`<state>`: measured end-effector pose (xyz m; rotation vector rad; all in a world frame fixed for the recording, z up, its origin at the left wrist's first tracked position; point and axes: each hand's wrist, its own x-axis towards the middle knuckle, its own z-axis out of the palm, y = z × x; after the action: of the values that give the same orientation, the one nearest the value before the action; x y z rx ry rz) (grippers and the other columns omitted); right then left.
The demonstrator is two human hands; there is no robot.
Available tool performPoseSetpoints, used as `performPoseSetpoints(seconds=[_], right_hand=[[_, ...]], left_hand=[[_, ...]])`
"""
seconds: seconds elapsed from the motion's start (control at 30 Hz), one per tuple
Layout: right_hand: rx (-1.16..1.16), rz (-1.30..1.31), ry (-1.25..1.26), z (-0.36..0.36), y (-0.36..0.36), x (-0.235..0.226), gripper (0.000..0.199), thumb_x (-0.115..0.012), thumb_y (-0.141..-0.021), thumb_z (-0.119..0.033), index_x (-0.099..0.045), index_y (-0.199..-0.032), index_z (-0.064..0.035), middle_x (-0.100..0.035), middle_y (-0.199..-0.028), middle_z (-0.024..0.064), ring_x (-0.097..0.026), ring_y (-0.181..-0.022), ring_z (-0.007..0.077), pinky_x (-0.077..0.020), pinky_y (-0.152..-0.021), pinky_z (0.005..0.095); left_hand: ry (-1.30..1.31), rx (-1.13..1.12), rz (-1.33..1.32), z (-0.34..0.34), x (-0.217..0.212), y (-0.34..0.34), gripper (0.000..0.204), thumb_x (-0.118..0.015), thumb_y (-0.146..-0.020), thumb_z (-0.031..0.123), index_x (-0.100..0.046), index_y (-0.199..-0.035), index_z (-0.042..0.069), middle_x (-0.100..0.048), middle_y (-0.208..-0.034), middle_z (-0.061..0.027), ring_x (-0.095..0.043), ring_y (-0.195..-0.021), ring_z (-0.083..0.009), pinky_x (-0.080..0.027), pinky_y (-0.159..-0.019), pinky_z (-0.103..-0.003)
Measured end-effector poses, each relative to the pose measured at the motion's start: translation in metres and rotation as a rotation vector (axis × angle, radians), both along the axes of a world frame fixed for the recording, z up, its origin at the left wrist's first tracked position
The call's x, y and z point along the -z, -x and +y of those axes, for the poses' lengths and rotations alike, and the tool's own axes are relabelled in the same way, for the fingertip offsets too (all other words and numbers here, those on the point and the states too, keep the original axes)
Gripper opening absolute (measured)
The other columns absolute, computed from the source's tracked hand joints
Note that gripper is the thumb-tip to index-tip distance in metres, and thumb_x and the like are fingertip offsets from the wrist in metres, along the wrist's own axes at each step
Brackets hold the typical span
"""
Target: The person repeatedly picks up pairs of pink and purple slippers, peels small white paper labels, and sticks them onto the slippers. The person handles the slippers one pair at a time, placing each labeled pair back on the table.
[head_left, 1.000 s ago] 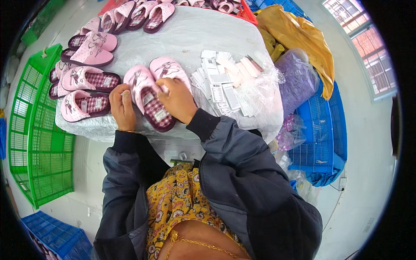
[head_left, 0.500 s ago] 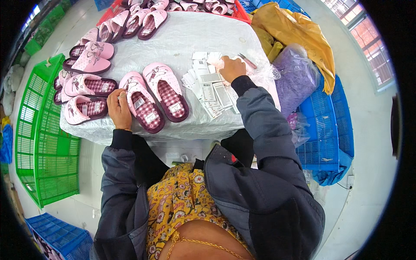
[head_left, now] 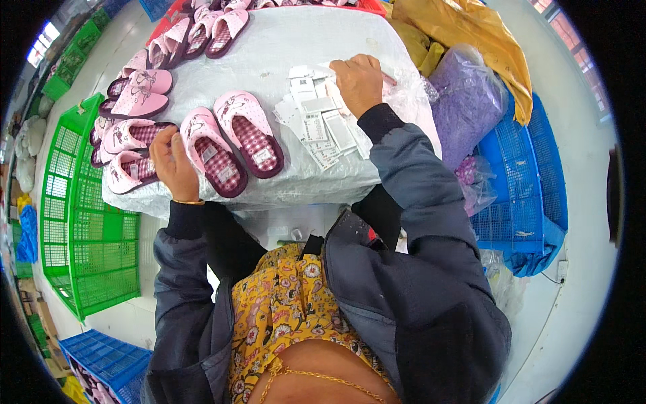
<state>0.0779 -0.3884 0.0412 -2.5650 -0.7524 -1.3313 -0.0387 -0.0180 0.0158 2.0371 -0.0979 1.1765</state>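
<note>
Right hand at twelve-o'clock cards now, work shifted off slippers; left hand at ten; grips I cannot tell

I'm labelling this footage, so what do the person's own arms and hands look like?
Dark blue-grey jacket sleeves end in snug black cuffs. The left hand and right hand are gloveless; a thin gold-coloured bracelet circles the left wrist.

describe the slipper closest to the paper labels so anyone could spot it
On the white plastic-covered table, look just left of the pile of paper labels. There, two pink slippers lie side by side. It is the right-hand slipper, nearest the labels and farther from the left hand.
</note>
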Motion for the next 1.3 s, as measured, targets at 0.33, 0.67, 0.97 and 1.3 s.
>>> performPoseSetpoints(seconds=[0.33,0.67,0.97,1.3], right_hand=[[-0.502,0.105,-0.173,0.053,0.166,-0.020,0.013,-0.066,-0.074,-0.015,-0.066,-0.087,-0.0157,-0.065,-0.093,-0.0038,-0.061,-0.094,0.0185,-0.0452,-0.088,0.0364],[-0.027,0.211,-0.420,-0.025,0.195,0.035,0.021,-0.073,-0.073,-0.011,-0.069,-0.094,-0.0100,-0.063,-0.104,0.0041,-0.057,-0.101,0.0258,-0.0447,-0.087,0.0408],[0.059,0.220,-0.165,-0.047,0.129,0.048,0.015,-0.063,-0.076,-0.012,-0.070,-0.089,-0.0164,-0.060,-0.090,-0.0022,-0.054,-0.090,0.0213,-0.0398,-0.080,0.0367],[-0.162,0.178,-0.148,-0.053,0.147,0.038,0.010,-0.062,-0.075,-0.015,-0.066,-0.085,-0.0166,-0.063,-0.093,-0.0036,-0.058,-0.087,0.0188,-0.0450,-0.073,0.0353]], left_hand=[[0.783,1.174,1.274,-0.093,-0.031,0.013,0.036,-0.046,-0.104,0.031,-0.064,-0.108,0.000,-0.068,-0.094,-0.0069,-0.065,-0.079,-0.0137,-0.052,-0.072,-0.026],[0.812,0.983,1.050,-0.147,-0.020,0.004,0.013,-0.058,-0.098,0.014,-0.063,-0.098,0.002,-0.065,-0.090,-0.0004,-0.059,-0.077,-0.0072,-0.048,-0.070,-0.021],[0.977,1.024,0.896,-0.216,0.000,-0.048,0.012,-0.056,-0.099,0.017,-0.057,-0.093,0.006,-0.059,-0.086,0.0002,-0.056,-0.077,-0.0097,-0.048,-0.071,-0.026],[0.858,1.283,1.042,-0.274,-0.006,-0.077,0.023,-0.046,-0.102,0.012,-0.050,-0.115,-0.006,-0.062,-0.116,-0.0232,-0.064,-0.106,-0.0303,-0.054,-0.094,-0.040]])
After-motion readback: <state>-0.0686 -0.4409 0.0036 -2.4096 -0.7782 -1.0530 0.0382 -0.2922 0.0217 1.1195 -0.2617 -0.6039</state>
